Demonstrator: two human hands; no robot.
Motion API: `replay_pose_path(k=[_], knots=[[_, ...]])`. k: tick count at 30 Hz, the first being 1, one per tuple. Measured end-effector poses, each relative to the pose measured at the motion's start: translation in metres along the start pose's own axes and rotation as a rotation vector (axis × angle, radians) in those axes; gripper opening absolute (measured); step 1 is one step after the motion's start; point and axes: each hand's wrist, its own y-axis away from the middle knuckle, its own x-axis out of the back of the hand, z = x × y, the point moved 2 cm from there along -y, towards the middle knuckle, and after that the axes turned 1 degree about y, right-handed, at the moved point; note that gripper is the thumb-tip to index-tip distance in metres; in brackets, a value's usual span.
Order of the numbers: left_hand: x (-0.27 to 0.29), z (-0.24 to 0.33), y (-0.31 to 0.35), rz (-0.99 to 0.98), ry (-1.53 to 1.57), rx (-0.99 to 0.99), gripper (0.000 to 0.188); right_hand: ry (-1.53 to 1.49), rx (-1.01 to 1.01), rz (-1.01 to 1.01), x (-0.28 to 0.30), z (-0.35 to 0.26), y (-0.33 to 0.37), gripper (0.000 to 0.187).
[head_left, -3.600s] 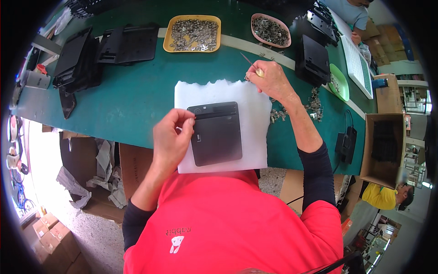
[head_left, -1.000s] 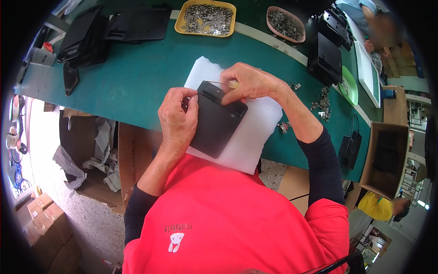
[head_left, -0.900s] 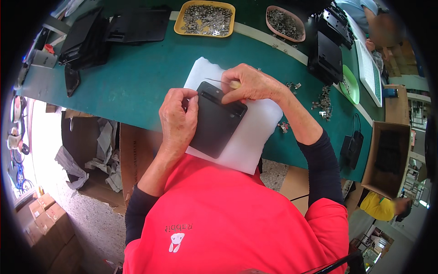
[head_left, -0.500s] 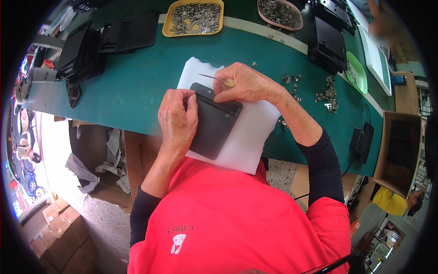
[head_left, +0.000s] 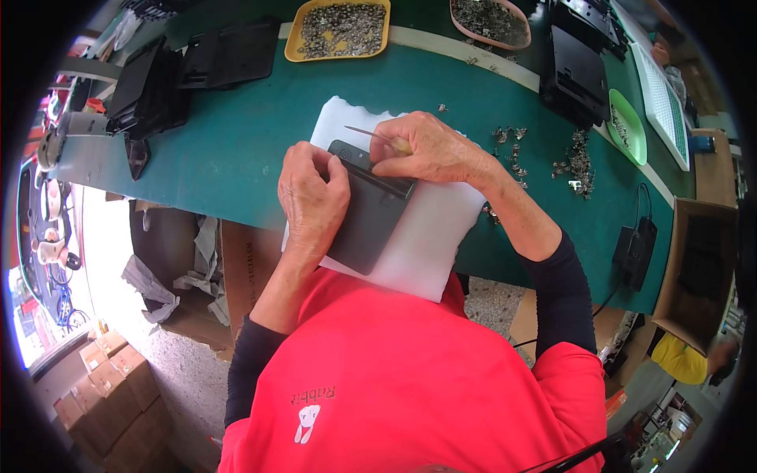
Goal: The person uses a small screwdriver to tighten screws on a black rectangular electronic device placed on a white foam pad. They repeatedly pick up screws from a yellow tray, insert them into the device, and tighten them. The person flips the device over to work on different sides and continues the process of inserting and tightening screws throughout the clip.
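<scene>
A black plastic panel [head_left: 369, 225] with a long raised slot across its upper part lies aslant on a white foam sheet [head_left: 430, 244]. At the slot's left end, my left hand [head_left: 314, 193] is closed, thumb and fingertips pinching the panel's edge. Any small part between those fingertips is hidden. My right hand [head_left: 434, 150] is closed around the pale handle of an awl [head_left: 402, 147]. Its thin metal spike points left, above the panel's far end. The right thumb rests close to the slot.
Small metal clips [head_left: 579, 165] lie loose at the right. Beyond are a yellow tray [head_left: 293, 49], a pink tray [head_left: 524, 35] and a green tray [head_left: 637, 146] of metal parts. Black panels are stacked left [head_left: 146, 91] and right [head_left: 574, 75]. A black power adapter [head_left: 635, 252] lies near the right edge.
The view has shifted slightly, moving the surroundings a little to the right. Both hands keep nearly the same pose on the panel and awl. At the far right, another person's arm has moved.
</scene>
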Motion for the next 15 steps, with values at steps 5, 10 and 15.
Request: replay_pose_path(k=[5,10,15], knots=[[-0.001,-0.005,0.004,0.112,-0.116,-0.240,0.009,0.022,-0.015,0.055,-0.002,-0.004,0.008,0.022],[0.004,-0.003,0.015,0.132,-0.266,-0.447,0.014,0.060,-0.023,0.149,-0.007,-0.005,0.017,0.019],[0.014,0.002,0.027,-0.020,-0.475,-0.562,0.036,0.094,0.009,0.236,-0.014,-0.003,0.024,0.018]])
